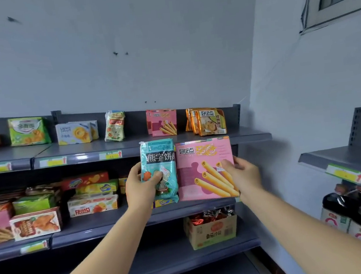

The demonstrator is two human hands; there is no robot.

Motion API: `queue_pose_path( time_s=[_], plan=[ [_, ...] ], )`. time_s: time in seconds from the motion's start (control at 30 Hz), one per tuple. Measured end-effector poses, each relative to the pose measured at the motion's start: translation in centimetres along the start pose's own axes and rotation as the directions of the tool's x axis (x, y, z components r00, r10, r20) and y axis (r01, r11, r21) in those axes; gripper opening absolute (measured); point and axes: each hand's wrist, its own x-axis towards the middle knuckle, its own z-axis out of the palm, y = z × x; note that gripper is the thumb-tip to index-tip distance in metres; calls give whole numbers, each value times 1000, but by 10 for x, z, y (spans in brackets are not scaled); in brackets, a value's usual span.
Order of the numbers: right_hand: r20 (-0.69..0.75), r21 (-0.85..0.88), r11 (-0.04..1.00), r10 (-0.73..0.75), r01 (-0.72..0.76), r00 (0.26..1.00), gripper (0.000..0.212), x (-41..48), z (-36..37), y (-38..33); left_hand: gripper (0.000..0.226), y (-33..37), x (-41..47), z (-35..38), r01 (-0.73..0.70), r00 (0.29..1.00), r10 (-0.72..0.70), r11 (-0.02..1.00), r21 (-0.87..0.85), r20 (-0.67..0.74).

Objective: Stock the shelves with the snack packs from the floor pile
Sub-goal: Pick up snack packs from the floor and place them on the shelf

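Grey shelves (130,143) mid-frame; left hand (141,186) gripped teal pack (158,161), right hand (243,172) pink box (203,170); best matched beside same pink boxes (162,122).

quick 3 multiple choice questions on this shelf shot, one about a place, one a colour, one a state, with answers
1. Where do the matching pink boxes already stand? A) bottom shelf B) top shelf C) floor
2. What colour is the biscuit pack in the left hand? A) red B) black C) teal
3. What is the right hand doing? A) gripping the held pink box B) hanging empty C) pressing a price tag

Answers: 1 B, they stand upright on the top shelf; 2 C, its wrapper is teal; 3 A, thumb on the front, fingers at the right edge.
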Motion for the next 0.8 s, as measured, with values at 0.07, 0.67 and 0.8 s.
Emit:
queue_pose_path(
  time_s=[0.07, 0.67, 0.8],
  plan=[
    [8, 11, 1000, 2, -2, 1000, 39, 14, 23, -4, 39, 2, 26, -9, -6, 1000, 6, 1000, -3, -13],
    [86, 164, 986, 25, -39, 996, 36, 183, 166, 1, 64, -21, 225, -6, -71, 990, 71, 997, 7, -125],
    [123, 166, 986, -8, -13, 992, 32, 238, 189, 8, 59, -29, 266, 18, -116, 981, 115, 993, 6, -155]
  ],
)
